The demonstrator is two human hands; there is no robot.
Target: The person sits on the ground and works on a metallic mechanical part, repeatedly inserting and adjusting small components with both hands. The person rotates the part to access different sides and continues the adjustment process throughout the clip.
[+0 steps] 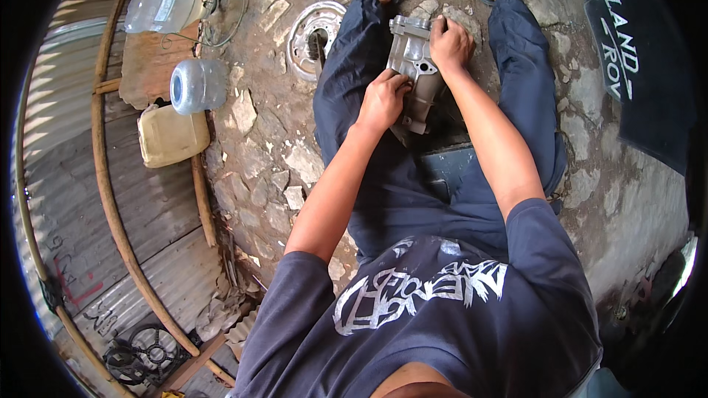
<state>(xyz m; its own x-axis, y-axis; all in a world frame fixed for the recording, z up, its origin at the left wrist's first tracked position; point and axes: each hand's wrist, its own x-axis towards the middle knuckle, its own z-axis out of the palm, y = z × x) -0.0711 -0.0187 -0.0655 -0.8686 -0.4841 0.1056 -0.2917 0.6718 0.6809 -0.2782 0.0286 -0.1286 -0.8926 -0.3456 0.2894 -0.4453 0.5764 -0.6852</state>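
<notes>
A grey cast-metal engine part (417, 96), with a flange, bolt holes and a ribbed body, lies between my legs. My left hand (383, 102) is closed on its left side near the lower half, thumb and fingers curled at its edge. Higher up, my right hand (451, 46) is closed at the part's upper right corner. The fingertips of both hands are partly hidden, so any small item in them does not show. Beneath the part, a dark area between my thighs is in shadow.
A silver wheel rim (301, 43) lies beside my left leg on the stony ground (254, 151). Farther left are a clear water jug (199, 86), a yellowish jerrycan (174, 135) and another clear container (158, 6), near corrugated sheeting and wooden poles. A dark lettered panel (641, 66) stands at right.
</notes>
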